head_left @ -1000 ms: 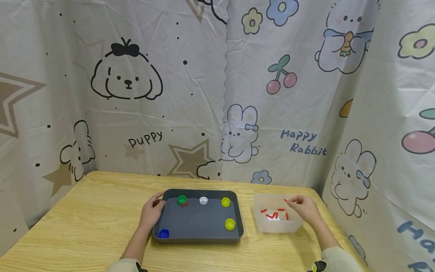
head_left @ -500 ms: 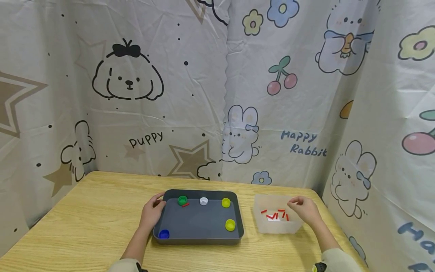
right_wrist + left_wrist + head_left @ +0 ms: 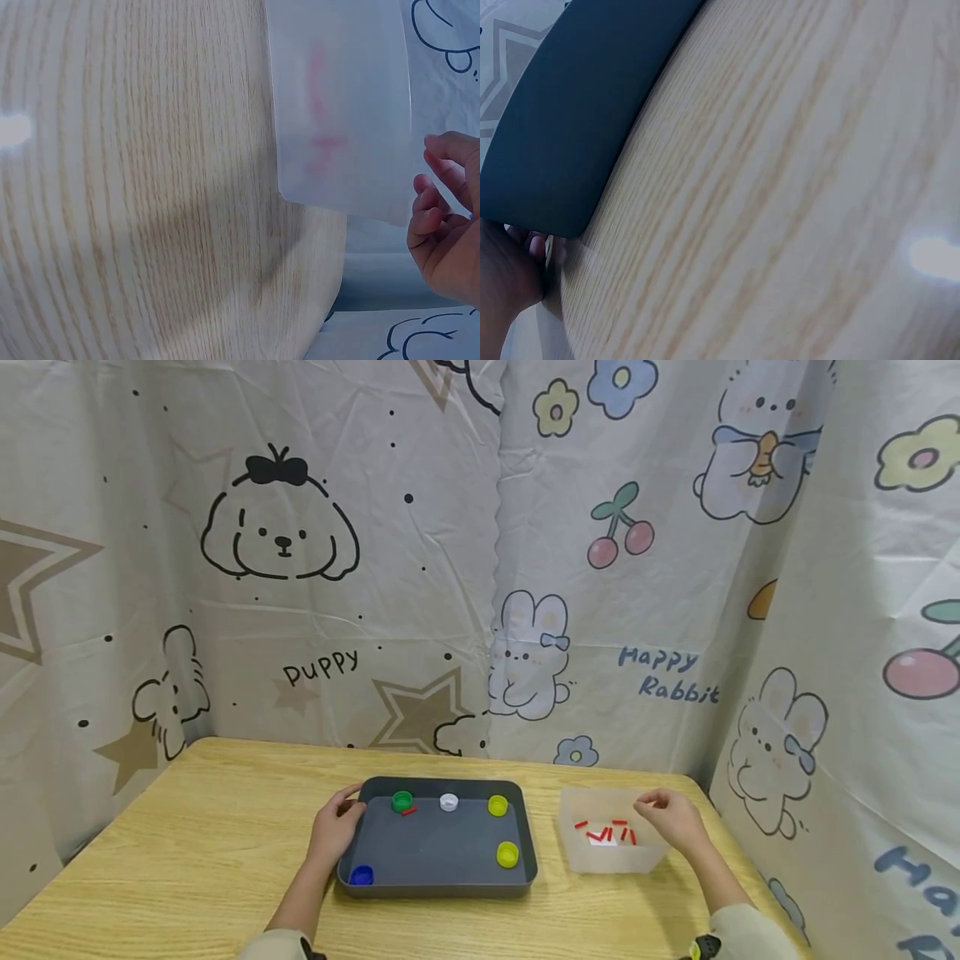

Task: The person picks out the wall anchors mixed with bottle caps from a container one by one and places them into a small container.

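My left hand (image 3: pixel 335 827) grips the left rim of a dark grey tray (image 3: pixel 442 843), thumb over the edge. In the left wrist view the tray's outer wall hides most of its fingers. On the tray, a short red stick (image 3: pixel 408 811) lies by a green bottle cap (image 3: pixel 402 802). My right hand (image 3: pixel 672 820) hovers over the right side of a translucent plastic box (image 3: pixel 611 860), its fingers loosely bent and nothing visible between them. Several red sticks (image 3: pixel 610 834) lie scattered inside the box; the right wrist view shows them blurred through its wall.
Also on the tray are a white cap (image 3: pixel 448 802), two yellow caps (image 3: pixel 507 855) and a blue cap (image 3: pixel 362 875) in the near left corner. A strip of wooden table (image 3: pixel 550 860) separates tray and box. A printed curtain (image 3: pixel 420 568) hangs behind.
The red stick my right hand pinched a second ago has dropped into the box among the others. Both hands stay in nearly the same place.
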`<state>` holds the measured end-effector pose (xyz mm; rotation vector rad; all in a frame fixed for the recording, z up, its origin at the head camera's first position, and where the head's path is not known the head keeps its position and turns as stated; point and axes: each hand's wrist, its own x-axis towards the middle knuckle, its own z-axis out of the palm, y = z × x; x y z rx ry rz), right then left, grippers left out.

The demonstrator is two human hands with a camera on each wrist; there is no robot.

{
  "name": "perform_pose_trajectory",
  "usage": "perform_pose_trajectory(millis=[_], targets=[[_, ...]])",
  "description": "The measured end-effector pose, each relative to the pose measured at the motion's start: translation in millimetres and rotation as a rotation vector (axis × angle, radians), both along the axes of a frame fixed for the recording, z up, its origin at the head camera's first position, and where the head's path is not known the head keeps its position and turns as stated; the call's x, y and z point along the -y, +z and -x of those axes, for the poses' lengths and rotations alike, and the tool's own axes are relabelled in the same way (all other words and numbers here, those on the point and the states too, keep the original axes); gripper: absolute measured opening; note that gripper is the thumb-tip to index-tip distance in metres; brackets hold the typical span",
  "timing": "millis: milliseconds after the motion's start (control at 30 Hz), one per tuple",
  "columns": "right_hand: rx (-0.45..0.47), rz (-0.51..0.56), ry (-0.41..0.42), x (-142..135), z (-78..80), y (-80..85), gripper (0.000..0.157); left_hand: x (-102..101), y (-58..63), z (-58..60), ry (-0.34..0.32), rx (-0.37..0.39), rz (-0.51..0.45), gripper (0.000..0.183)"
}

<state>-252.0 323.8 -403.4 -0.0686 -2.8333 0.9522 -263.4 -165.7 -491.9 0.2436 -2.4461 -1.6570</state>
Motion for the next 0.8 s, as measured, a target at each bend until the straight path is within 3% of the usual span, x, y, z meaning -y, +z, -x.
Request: perform_pose_trajectory(millis=[367, 800], targets=[[-0.034, -0.018, 0.010, 4, 5.1, 4.6, 0.025, 0, 3.0, -1.2, 0.005, -0.008, -0.001, 0.041], [-0.012, 0.012, 0.014, 21, 9.7, 10.7, 0.024, 0, 2.5, -2.2, -0.010, -0.010, -0.009, 0.041]])
